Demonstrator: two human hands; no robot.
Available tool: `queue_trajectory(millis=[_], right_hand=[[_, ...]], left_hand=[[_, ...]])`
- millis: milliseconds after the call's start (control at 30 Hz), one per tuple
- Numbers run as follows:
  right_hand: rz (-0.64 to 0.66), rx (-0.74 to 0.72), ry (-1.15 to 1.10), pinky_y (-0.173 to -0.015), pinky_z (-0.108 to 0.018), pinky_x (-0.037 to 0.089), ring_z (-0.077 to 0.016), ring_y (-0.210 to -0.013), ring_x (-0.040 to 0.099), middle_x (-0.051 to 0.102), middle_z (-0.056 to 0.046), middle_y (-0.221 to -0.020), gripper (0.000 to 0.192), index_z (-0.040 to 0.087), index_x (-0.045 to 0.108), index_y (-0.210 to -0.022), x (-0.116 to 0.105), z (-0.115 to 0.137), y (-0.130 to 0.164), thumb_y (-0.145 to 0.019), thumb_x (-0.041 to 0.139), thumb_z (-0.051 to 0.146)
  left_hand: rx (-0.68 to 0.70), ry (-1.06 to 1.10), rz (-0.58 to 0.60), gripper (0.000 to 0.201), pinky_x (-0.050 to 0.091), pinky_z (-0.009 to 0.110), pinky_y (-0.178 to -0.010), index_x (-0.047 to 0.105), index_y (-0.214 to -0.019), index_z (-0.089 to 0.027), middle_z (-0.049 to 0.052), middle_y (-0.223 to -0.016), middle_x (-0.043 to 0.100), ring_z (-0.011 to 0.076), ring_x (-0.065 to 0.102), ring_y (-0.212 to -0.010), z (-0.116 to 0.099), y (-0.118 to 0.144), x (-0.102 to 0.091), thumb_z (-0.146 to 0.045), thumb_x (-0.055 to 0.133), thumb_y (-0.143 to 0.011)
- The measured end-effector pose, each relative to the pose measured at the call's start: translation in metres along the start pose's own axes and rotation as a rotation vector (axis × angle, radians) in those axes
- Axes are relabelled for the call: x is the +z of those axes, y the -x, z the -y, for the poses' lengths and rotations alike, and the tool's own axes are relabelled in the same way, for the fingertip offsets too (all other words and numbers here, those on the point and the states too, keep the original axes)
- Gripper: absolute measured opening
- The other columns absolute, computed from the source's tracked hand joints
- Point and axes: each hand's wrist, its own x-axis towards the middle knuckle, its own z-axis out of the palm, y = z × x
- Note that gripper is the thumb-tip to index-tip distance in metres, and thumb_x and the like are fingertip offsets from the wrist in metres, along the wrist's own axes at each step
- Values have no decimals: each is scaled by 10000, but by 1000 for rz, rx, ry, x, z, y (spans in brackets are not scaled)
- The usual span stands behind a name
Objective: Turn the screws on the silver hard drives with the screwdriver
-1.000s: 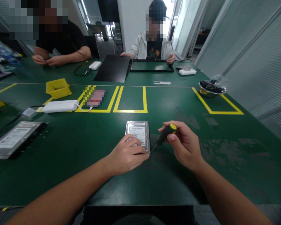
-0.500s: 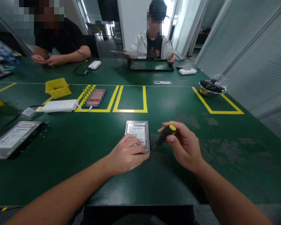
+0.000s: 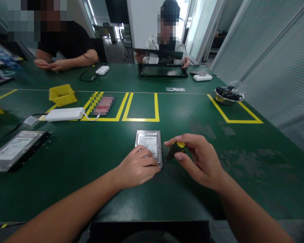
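A small silver hard drive [image 3: 152,139] with a white label lies on the green table [image 3: 96,189]. My left hand [image 3: 140,168] is closed over its near left part, fingers pressing it down and covering part of the label. In my right hand [image 3: 201,158] is a dark screwdriver [image 3: 173,150] with a yellow butt end, pinched by the handle between thumb and fingers. The screwdriver slants down to the left, its tip at the drive's near right corner. Whether the tip sits in a screw cannot be made out.
At left lies a larger hard drive [image 3: 16,148]. Beyond are a yellow bin [image 3: 62,94], a white power strip [image 3: 65,114] and a blurred-out pinkish item [image 3: 103,105]. A metal bowl [image 3: 229,98] stands at right. Across the table, one person handles a flat panel [image 3: 164,54]; another sits at left.
My right hand and the screwdriver handle have shifted slightly left and down, the tip staying at the drive's corner. The person opposite has tilted the flat panel. My left hand has stayed put.
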Motion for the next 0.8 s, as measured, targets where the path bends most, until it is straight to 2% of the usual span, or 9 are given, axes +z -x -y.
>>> queue_trajectory(millis=[167, 333, 500, 700, 800], right_hand=[[41, -109, 63, -927, -336, 513, -195, -1089, 624, 647, -88, -1169, 338, 205, 577, -1194, -6, 15, -11, -874, 596, 99], [96, -110, 114, -819, -309, 523, -180, -984, 594, 604, -89, -1073, 234, 185, 617, -1124, -11, 33, -20, -896, 593, 139], [236, -79, 171, -735, -254, 486, -144, -861, 574, 599, -45, -945, 64, 188, 636, -985, -17, 44, -33, -942, 592, 208], [408, -3, 278, -672, -243, 435, -117, -726, 573, 645, 3, -852, 71, 187, 635, -987, -35, 57, -56, -936, 608, 229], [523, -14, 277, -709, -259, 445, -131, -784, 592, 660, -15, -909, 85, 191, 650, -954, -41, 62, -64, -948, 566, 193]], left_hand=[[-11, 4, 14, 117, 404, 375, -829, 713, -984, -221, 14, -923, 734, 188, 590, -891, 0, 1, -1, -183, 632, -909], [-6, -20, 16, 104, 403, 374, -833, 704, -971, -220, 20, -915, 721, 192, 584, -904, 0, 1, 0, -199, 615, -920], [-2, -43, -25, 90, 398, 370, -809, 701, -942, -228, 26, -908, 706, 193, 579, -878, 0, 2, 1, -202, 621, -911], [3, -14, 1, 143, 424, 358, -835, 711, -1023, -219, 34, -955, 717, 186, 601, -905, 0, 2, 0, -196, 631, -907], [5, -15, 0, 146, 431, 362, -835, 712, -1028, -217, 36, -964, 720, 189, 608, -910, 0, 2, 0, -197, 633, -907]])
